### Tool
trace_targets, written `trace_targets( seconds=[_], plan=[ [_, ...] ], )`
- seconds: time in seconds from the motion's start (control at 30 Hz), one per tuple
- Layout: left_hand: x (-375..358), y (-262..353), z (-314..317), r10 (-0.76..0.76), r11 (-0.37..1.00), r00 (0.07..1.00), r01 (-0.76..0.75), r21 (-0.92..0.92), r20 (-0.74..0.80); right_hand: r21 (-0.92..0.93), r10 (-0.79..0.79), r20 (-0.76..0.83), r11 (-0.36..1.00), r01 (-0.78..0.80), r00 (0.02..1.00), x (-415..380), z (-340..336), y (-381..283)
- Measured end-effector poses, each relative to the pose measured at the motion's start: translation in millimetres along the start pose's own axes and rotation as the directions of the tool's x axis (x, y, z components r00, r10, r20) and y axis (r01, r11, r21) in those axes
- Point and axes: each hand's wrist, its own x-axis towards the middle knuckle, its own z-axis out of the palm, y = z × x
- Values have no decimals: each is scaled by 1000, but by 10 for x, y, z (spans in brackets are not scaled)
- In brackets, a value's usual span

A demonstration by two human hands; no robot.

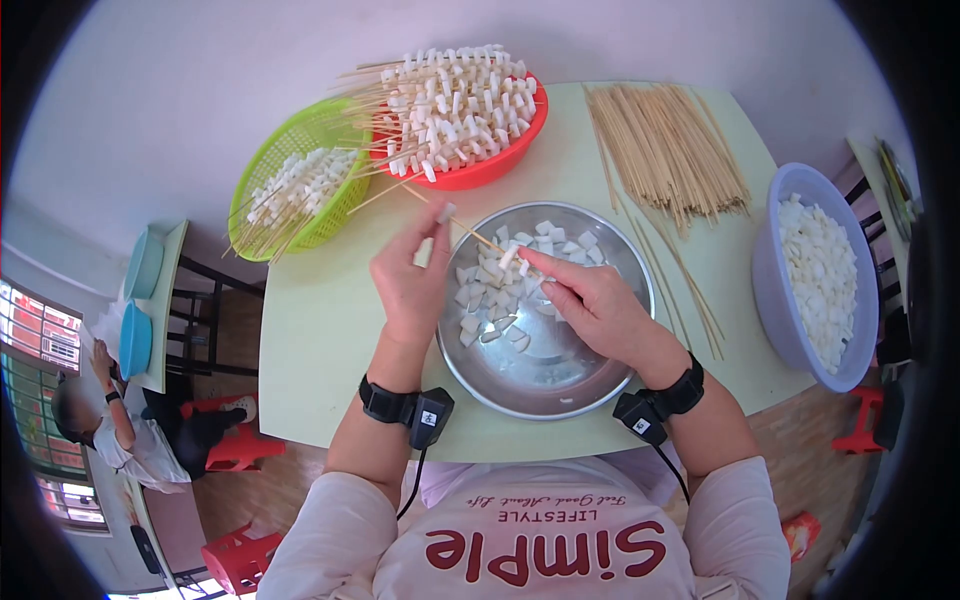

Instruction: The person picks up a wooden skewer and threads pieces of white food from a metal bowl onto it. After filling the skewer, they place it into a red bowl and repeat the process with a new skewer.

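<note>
My left hand (412,275) is raised over the left rim of a steel basin (560,385), its fingertips pinched at a small white piece of food (446,213). That piece overlaps a thin bamboo skewer (474,234) that slants across above the basin. At the skewer's lower end, the thumb and forefinger of my right hand (605,305) are closed, right by a few white pieces (509,257) there. Beneath both hands, many loose cut white pieces (480,290) lie in the basin, mostly in its far and left parts.
A red basin (500,168) heaped with filled skewers and a green basket (262,172) holding more stand at the back left. Bare skewers (665,150) lie at the back right. A lavender tub (785,290) of white pieces is at right. Another person (135,440) sits far left.
</note>
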Motion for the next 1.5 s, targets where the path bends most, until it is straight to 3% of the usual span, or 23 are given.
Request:
trace_targets(
  seconds=[0.07,0.1,0.33,0.4,0.43,0.47,0.5,0.57,0.63,0.73,0.8,0.83,0.9,0.93,1.0,1.1,1.2,1.33,1.5],
  plan=[
    [-74,159,65,184,960,978,-200,196,95,90,-16,-61,996,22,998,-7,29,17],
    [-88,232,99,148,980,983,-160,120,105,88,-17,-60,996,22,998,-4,28,30],
    [-94,251,101,150,975,982,-166,145,115,120,24,-62,993,-17,998,-4,27,55],
    [-111,228,126,329,924,934,-349,157,140,130,30,-54,991,-22,998,6,34,96],
    [-119,238,137,329,924,934,-349,156,139,260,53,-35,965,-42,998,11,42,140],
    [-128,251,152,279,947,951,-295,127,129,385,75,-13,921,-64,997,14,44,163],
    [-135,260,160,228,966,966,-240,96,122,384,75,-13,921,-65,997,19,41,155],
    [-148,257,161,198,974,973,-209,88,122,224,10,-74,975,7,997,20,30,117],
    [-141,254,152,167,981,979,-178,83,120,152,35,-66,988,-25,997,6,-9,1],
    [-100,275,110,252,956,955,-271,113,155,91,60,-53,994,-55,997,1,-17,-17],
    [-56,310,58,224,967,913,-252,40,340,102,61,-51,993,-55,997,6,-14,29],
    [-54,257,40,224,967,913,-251,39,340,173,49,-38,984,-42,998,13,-11,66],
    [-63,114,19,48,937,860,137,-320,508,242,37,-26,970,-30,999,16,-16,84],
    [-47,137,3,47,937,860,138,-321,508,249,45,-10,968,-41,999,17,-23,74],
    [-9,203,-43,8,832,818,313,-458,575,256,52,10,965,-52,999,20,-34,44],
    [14,158,-77,15,874,798,282,-396,602,215,53,39,975,-60,998,11,-60,-4],
    [62,149,-130,56,836,760,319,-447,648,168,64,84,983,-77,994,6,-71,-11],
    [76,223,-165,1,838,758,356,-414,653,316,60,80,945,-83,995,0,-40,31],
    [48,168,-110,96,889,783,210,-406,615,384,94,117,914,-132,989,6,-40,64]
  ],
)
